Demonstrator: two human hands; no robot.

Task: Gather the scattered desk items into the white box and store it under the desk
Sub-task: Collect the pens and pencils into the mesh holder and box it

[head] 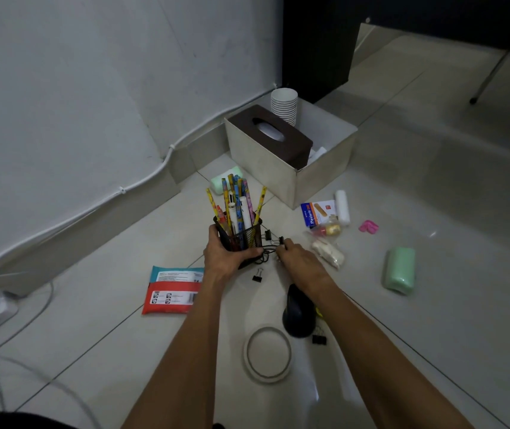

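My left hand (221, 258) grips a black mesh pen holder (243, 238) full of coloured pencils and pens, held just above the tiled floor. My right hand (298, 261) pinches a black binder clip (281, 241) beside the holder's base, where thin black wire loops lie. The white box (318, 178) stands open near the wall. It holds a brown tissue box (274, 134) and a stack of white paper cups (284, 105). Another binder clip (258, 275) lies under my hands.
Scattered on the floor: a red-and-teal wipes pack (171, 289), a black mouse (298, 311), a tape ring (267, 354), a plaster box (317, 213), a white tube (342, 207), small plastic bags (328, 252), two green packs (400, 270), a pink item (369, 226). Power strip and cables lie left.
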